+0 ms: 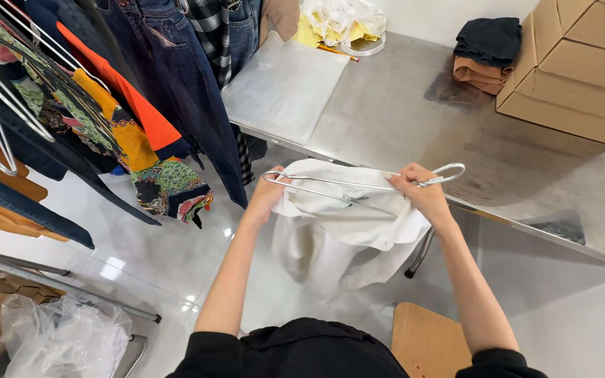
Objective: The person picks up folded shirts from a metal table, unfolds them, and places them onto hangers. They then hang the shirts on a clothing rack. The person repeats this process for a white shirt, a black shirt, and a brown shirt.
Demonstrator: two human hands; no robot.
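A white garment [344, 224] hangs bunched between my two hands, in front of a steel table. A silver wire hanger [358, 183] lies across its top, with the hook pointing right. My left hand [272, 190] grips the garment and the hanger's left end. My right hand [418, 190] holds the garment and the hanger near the hook. The garment's lower part droops toward the floor.
The steel table [414, 112] carries a clear plastic bag [285, 87], folded clothes [486, 52], cardboard boxes [575, 63] and a tape roll [362, 47]. A rack of hanging clothes [106, 105] fills the left. A wooden stool [425, 339] stands below, with a crumpled plastic bag [57, 339] bottom left.
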